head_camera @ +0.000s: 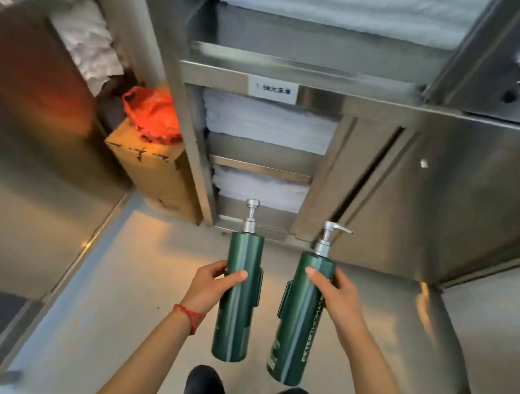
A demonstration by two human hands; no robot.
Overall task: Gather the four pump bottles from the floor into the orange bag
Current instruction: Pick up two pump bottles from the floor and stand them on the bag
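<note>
Now we grip one green pump bottle (238, 294) in our left hand (211, 286) and another (300, 321) in our right hand (334, 299), both upright above the floor (140, 280); the orange bag (153, 115) sits at ten o'clock on a cardboard box (152, 169).

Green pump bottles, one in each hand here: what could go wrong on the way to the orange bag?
1. Each hand, left hand and right hand, grips its green bottle, left bottle and right bottle, at mid-body; the smooth sides could slip.
2. The orange bag sits crumpled on a cardboard box, and no hand is free to open it.
3. The raised pump heads might snag on the steel shelving.
</note>
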